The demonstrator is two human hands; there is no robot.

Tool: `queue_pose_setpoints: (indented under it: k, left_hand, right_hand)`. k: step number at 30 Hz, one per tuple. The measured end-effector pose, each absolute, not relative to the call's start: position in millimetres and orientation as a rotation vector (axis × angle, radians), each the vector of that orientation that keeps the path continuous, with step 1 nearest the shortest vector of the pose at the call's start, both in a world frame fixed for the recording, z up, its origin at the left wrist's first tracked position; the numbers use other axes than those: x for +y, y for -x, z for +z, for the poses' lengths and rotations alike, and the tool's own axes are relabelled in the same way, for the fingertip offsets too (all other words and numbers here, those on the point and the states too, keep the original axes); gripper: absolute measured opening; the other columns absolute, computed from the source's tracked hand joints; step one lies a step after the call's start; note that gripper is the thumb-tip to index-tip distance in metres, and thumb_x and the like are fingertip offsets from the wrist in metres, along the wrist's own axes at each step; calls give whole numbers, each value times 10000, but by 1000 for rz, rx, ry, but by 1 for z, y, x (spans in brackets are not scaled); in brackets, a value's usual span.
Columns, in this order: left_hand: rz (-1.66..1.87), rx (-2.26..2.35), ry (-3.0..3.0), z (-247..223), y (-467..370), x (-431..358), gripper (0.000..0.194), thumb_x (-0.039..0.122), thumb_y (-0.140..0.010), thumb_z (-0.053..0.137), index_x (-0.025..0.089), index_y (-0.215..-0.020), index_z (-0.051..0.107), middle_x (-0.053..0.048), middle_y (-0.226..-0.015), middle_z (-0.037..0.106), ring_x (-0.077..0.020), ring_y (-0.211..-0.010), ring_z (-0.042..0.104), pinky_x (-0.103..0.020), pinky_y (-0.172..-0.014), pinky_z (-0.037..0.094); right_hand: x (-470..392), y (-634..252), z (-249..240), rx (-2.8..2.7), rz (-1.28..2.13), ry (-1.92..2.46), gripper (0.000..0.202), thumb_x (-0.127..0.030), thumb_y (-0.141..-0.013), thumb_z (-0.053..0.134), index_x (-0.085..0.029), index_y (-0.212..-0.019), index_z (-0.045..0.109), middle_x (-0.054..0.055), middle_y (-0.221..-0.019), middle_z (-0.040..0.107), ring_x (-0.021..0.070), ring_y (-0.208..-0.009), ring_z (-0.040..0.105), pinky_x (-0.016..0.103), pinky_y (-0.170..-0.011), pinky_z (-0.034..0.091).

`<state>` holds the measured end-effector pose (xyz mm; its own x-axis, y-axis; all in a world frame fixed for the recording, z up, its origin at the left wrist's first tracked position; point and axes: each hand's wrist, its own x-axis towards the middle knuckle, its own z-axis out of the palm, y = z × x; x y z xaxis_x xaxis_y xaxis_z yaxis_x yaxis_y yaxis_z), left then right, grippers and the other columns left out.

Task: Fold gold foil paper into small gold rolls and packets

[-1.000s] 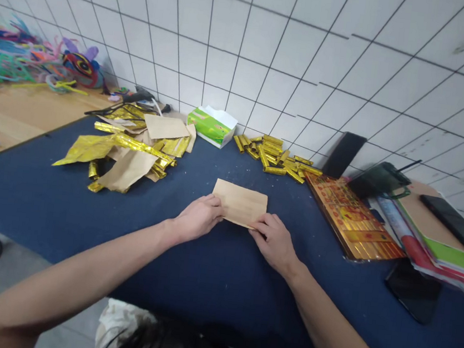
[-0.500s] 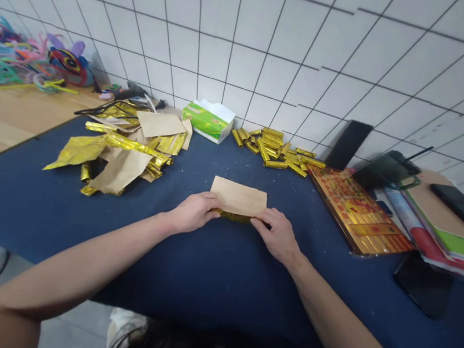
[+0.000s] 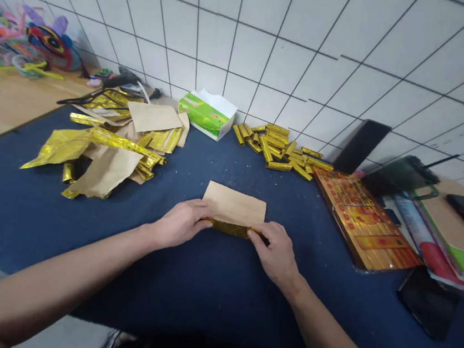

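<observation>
A sheet of gold foil paper (image 3: 234,205) lies in front of me with its tan back facing up. Its near edge is folded over into a gold strip. My left hand (image 3: 182,221) pinches the left end of that strip between thumb and fingers. At the right end, my right hand (image 3: 275,251) grips it the same way, thumb nearest me. Beyond the sheet sits a pile of small rolled gold paper tubes (image 3: 277,145). To the left is a heap of loose and crumpled gold paper sheets (image 3: 107,168).
A green tissue pack (image 3: 207,114) stands against the tiled wall. On the right are an orange-gold packet (image 3: 364,225), a black upright box (image 3: 362,147), a dark mug (image 3: 403,177), stacked books (image 3: 455,233) and a black phone (image 3: 427,302). Colourful craft pieces (image 3: 45,44) lie far left.
The view has shifted slightly. The gold folded strip at the sheet's near edge shows wider between my hands, which keep their grip on both ends.
</observation>
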<state>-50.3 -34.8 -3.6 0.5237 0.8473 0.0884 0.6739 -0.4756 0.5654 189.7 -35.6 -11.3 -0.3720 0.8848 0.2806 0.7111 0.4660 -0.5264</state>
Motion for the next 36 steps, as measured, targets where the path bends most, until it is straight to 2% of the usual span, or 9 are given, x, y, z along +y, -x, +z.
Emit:
queue_pose_setpoints:
  k: [5, 11, 15, 26, 36]
  left_hand:
    - [545, 1280, -2255, -4, 50, -36, 151, 212, -861, 452, 177, -874, 598, -29, -901, 615, -161, -892, 547, -281, -804, 431]
    - [570, 1404, -2145, -4, 48, -39, 139, 229, -847, 470, 187, -786, 588, -7, -769, 590, -149, -790, 554, -259, -722, 436]
    - [542, 1444, -2129, -4, 46, -40, 122, 231, -838, 475, 192, -810, 588, -3, -774, 591, -146, -764, 562, -257, -706, 438]
    - [281, 1646, -2226, 4, 42, -39, 159, 264, -828, 460, 198, -870, 598, -35, -768, 612, -182, -745, 597, -282, -682, 448]
    - [231, 1747, -2310, 4, 36, -42, 250, 235, -815, 473, 205, -1056, 535, -51, -809, 633, -211, -760, 615, -313, -684, 448]
  right_hand:
    - [-37, -189, -11, -2193, 400, 1334, 167, -252, -830, 488, -220, -741, 627, 13, -684, 647, 171, -679, 565, 328, -692, 422]
    - [-40, -189, -11, -2184, 365, 1342, 161, -247, -830, 481, -221, -741, 612, 30, -711, 645, 188, -701, 571, 334, -680, 433]
    - [-40, -188, -13, -2163, 374, 1358, 128, -256, -825, 497, -222, -784, 613, 30, -743, 647, 194, -734, 576, 340, -702, 438]
    - [-36, -186, -15, -2183, 276, 1449, 189, -274, -834, 471, -225, -713, 607, 17, -644, 613, 185, -664, 567, 326, -675, 436]
    - [-34, -186, -23, -2242, 118, 1430, 184, -263, -827, 474, -199, -917, 621, 54, -778, 672, 202, -719, 604, 351, -727, 453]
